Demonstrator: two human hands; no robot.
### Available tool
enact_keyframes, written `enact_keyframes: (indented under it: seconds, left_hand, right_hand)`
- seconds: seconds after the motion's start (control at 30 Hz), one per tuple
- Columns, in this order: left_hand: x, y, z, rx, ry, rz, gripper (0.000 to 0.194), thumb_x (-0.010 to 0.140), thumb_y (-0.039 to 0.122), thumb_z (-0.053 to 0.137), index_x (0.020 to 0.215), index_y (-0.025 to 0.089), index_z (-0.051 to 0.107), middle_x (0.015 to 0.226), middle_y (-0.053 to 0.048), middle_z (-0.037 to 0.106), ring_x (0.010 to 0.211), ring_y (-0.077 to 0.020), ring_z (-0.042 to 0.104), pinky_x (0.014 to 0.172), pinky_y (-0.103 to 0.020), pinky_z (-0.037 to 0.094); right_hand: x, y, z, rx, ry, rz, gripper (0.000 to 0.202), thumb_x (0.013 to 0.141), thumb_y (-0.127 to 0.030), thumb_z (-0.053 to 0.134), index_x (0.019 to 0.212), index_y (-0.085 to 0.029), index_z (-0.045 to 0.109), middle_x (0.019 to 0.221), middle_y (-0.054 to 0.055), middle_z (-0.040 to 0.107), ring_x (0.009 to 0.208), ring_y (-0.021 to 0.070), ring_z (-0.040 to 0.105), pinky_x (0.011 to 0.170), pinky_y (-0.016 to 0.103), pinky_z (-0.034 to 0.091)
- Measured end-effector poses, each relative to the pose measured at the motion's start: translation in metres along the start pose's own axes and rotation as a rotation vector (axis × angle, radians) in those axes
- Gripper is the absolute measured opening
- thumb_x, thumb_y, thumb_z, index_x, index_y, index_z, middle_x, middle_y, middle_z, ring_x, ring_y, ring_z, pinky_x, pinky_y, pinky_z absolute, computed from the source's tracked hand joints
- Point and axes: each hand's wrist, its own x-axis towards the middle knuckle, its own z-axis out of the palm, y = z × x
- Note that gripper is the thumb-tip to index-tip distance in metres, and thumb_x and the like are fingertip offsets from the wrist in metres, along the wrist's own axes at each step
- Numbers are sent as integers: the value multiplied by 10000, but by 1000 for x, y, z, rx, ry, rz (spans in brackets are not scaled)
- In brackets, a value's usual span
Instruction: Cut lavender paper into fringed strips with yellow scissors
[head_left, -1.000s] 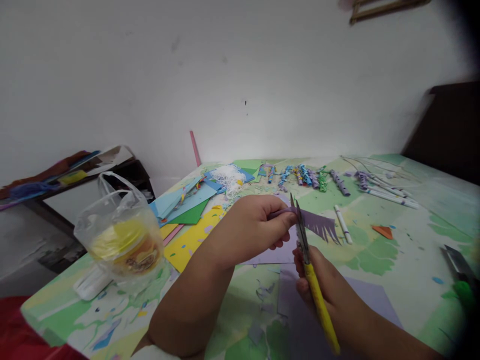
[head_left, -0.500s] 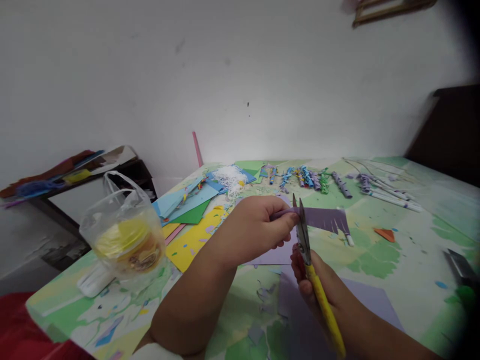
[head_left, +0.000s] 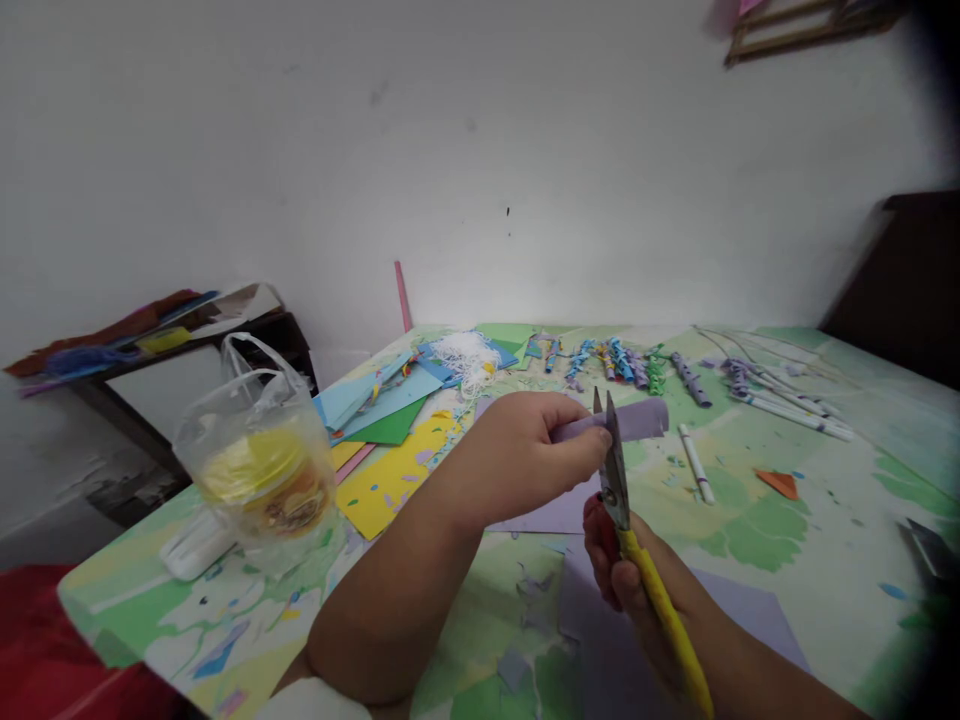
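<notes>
Head view — yellow-lidded tub (head_left: 262, 475) inside clear bag (head_left: 214, 415) — left hand (head_left: 529, 455) pinching purple paper (head_left: 643, 420), right hand (head_left: 628, 585) gripping scissors (head_left: 616, 495)

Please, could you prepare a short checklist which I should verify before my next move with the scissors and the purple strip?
1. Purple strip pinched by left hand: ok.
2. Scissors gripped in right hand: ok.
3. Blades parted at the tips: ok.
4. Left thumb well clear of the blades: not ok, it looks very close.
5. Purple strip fully between the blades: cannot tell from this angle.
6. White marker apart from the scissors: ok, lying on the table.
</notes>
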Motion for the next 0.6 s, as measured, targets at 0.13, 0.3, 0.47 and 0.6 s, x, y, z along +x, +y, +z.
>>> enact_keyframes:
  seconds: [0.13, 0.3, 0.47, 0.6]
  left_hand:
    - [1, 0, 0, 6, 20, 8, 251, 800, 313, 487, 604, 170, 553, 553, 21, 554, 514, -90, 507, 472, -209, 349]
    - [2, 0, -1, -21, 30, 22, 266, 796, 299, 476, 565, 171, 508, 511, 33, 514, 477, -75, 473, 460, -199, 340]
    - [1, 2, -2, -48, 48, 19, 269, 792, 302, 480, 555, 174, 486, 503, 41, 505, 469, -72, 468, 458, -194, 348]
    - [-1, 4, -2, -13, 47, 23, 288, 802, 326, 486, 558, 174, 499, 493, 44, 517, 455, -69, 472, 476, -194, 359]
  right_hand:
    - [0, -2, -2, -2, -42, -21, 521, 834, -717, 290, 996, -242, 430, 783, 9, 457, 660, 159, 442, 511, 278, 383]
    - [-1, 0, -4, -19, -42, -5, 486, 858, -680, 303, 1029, -241, 424, 826, 23, 489, 691, 163, 462, 553, 288, 406]
    - [-1, 2, -5, -48, -97, -91, 425, 874, -642, 310, 956, -250, 452, 826, 26, 503, 694, 165, 482, 609, 307, 436]
    - [-2, 2, -6, -42, -57, -61, 409, 883, -616, 309, 1084, -284, 440, 887, 42, 523, 746, 192, 532, 663, 339, 486]
